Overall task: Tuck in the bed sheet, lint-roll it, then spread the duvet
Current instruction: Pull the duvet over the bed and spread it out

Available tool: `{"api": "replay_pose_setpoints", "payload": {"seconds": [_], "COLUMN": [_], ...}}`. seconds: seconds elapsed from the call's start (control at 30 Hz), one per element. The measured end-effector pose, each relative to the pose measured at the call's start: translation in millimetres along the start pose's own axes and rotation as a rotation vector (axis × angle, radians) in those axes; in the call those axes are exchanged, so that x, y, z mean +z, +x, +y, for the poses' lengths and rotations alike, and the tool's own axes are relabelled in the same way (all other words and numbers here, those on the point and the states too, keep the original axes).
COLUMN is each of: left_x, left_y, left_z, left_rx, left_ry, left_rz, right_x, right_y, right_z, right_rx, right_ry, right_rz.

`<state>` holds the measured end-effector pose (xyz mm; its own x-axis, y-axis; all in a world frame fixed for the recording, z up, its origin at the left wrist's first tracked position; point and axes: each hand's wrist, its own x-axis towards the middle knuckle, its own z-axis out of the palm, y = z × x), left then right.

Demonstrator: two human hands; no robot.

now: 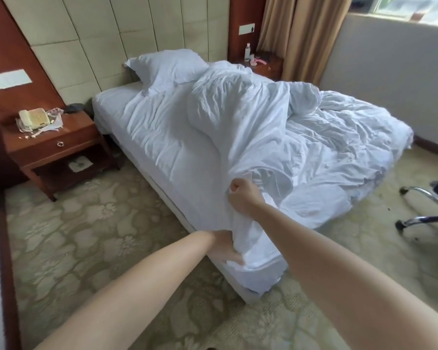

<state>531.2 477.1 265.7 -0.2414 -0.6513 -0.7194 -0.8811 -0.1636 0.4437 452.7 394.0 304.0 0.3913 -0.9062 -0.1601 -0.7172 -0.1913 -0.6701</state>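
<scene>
While the right hand [242, 195] clenches a raised fold of the white bed sheet [258, 238] at the near corner of the bed [162, 183], the left hand [228, 251] grips the same sheet lower down, where it drapes over the mattress edge. Behind them the duvet [276, 117] lies bunched and rumpled across the bed, with a pillow [167, 66] at the headboard [91, 44]. A telephone [34, 118] sits on the nightstand [51, 145] at left, and a chair base [425, 208] shows at right.

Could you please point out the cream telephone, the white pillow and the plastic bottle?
cream corded telephone [34, 119]: head view, on its keypad.
white crumpled pillow [166, 65]: head view, on its middle.
clear plastic bottle [247, 52]: head view, on its body.
</scene>
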Motion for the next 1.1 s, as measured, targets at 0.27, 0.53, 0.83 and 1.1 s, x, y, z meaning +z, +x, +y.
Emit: {"api": "replay_pose_setpoints", "payload": {"seconds": [0.27,0.53,0.83,1.1], "left_x": [33,64,105,102], "left_y": [-40,-100,-124,-110], "left_z": [-16,51,68,53], "left_rx": [-0.257,-0.158,-0.143,-0.155], "left_ry": [0.200,-0.169,0.071,0.227], "left_rz": [0.173,0.432,0.370,0.317], "right_x": [-20,9,-4,19], "right_y": [-106,-274,-280,-252], "right_z": [56,45,88,88], "right_rx": [-0.022,-0.300,-0.156,0.096], "right_ry": [-0.197,-0.523,-0.433,-0.508], "right_rz": [0.036,-0.301,-0.214,-0.471]}}
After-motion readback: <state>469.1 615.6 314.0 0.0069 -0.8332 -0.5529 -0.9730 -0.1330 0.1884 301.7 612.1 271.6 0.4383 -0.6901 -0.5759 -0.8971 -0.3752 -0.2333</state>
